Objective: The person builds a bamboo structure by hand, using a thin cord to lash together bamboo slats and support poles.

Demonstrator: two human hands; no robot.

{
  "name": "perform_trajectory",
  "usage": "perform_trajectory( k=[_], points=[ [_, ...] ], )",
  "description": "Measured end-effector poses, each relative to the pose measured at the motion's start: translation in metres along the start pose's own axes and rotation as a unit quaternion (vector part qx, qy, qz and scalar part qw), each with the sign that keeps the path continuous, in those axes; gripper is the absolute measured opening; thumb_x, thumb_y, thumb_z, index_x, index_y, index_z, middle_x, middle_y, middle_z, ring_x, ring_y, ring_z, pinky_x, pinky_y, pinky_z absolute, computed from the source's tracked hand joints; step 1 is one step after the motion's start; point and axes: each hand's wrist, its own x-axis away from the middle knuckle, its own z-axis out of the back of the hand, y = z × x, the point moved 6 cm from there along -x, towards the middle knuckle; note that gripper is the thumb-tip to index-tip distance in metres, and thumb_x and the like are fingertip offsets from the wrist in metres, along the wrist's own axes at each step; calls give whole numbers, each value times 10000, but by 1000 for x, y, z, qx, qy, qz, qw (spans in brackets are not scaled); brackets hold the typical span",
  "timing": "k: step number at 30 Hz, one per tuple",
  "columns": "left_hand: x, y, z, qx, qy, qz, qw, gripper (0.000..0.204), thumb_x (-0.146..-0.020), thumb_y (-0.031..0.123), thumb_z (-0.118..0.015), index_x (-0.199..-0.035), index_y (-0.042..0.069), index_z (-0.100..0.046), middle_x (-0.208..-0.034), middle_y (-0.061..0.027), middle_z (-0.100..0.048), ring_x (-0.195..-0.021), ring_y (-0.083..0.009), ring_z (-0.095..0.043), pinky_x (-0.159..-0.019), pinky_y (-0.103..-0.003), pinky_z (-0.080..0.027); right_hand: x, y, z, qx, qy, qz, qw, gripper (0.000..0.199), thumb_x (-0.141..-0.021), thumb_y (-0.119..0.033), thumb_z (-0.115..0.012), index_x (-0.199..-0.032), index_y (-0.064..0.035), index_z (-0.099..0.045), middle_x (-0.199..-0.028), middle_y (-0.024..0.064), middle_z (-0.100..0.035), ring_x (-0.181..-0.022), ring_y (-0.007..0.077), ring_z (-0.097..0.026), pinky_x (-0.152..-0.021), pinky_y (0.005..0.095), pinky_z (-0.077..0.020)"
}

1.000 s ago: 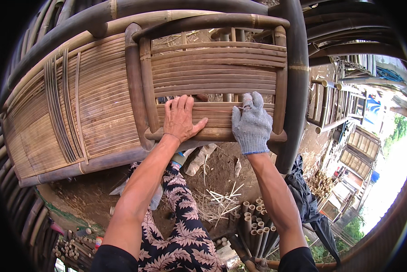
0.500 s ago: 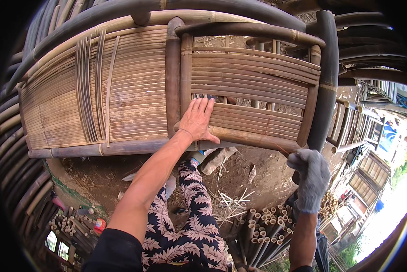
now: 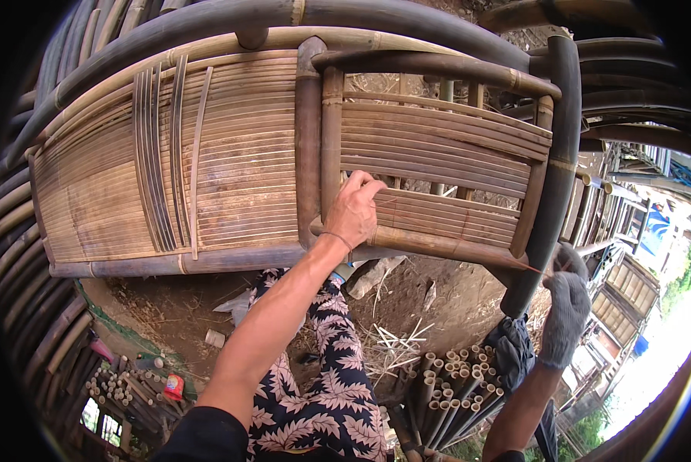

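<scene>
A bamboo bench frame fills the upper view, tipped on its side. It has a wide slatted seat and a smaller slatted side panel. My bare left hand reaches up and hooks its fingers over the lower slats of the side panel, beside the upright post. My right hand, in a grey knit glove, is curled at the foot of the dark corner post. A thin bamboo sliver points at it. Whether it holds the sliver I cannot tell.
Bare earth lies below the bench with pale bamboo splinters. A bundle of cut bamboo tubes stands by my patterned trousers. More tubes lie lower left. Finished bamboo frames are stacked at the right.
My gloved right hand left the side panel, dropped away, and now has come up again to the foot of the corner post. My left hand has curled its fingers onto the slats.
</scene>
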Motion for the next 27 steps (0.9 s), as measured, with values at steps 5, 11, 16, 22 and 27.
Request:
perform_trajectory(
  k=[5,11,16,22,27],
  points=[
    [4,-22,14,22,-71,93,993,231,-816,-58,-537,-870,87,-709,-974,-88,-662,-977,-311,-622,-875,-409,-517,-21,63,-43,208,-73,165,961,231,-934,-200,-713,-1078,-22,-693,-954,84,-711,-839,175,-695,-711,277,-582],
    [50,52,-2,6,-182,-176,968,62,-760,35,-628,-751,96,-628,-869,-33,-609,-970,-246,-623,-894,-376,-520,9,89,-30,92,98,-260,956,687,-889,-295,-737,-1405,42,-433,-1192,209,-605,-1036,297,-646,-898,405,-545],
    [75,129,-10,-39,-303,-247,920,64,-765,97,-657,-817,116,-625,-834,-12,-588,-871,-216,-610,-797,-366,-534,54,-46,-79,-15,36,135,990,1009,-820,-385,-801,-1559,16,-243,-1521,230,-384,-1323,336,-509,-1118,454,-396],
    [41,120,14,-46,-210,-115,970,50,-828,139,-606,-793,118,-578,-787,-42,-573,-768,-250,-634,-603,-402,-555,46,-31,-150,-223,-356,-129,898,864,-773,-242,-856,-1486,-8,-428,-1030,99,-710,-672,101,-606,-585,254,-532],
    [-22,-8,40,6,-53,114,992,262,-850,-37,-493,-828,57,-737,-876,-149,-688,-792,-329,-682,-742,-415,-557,-1,37,-95,-168,-137,-147,965,262,-906,-271,-718,-980,-20,-740,-704,5,-636,-518,90,-576,-463,226,-460]
  ],
)
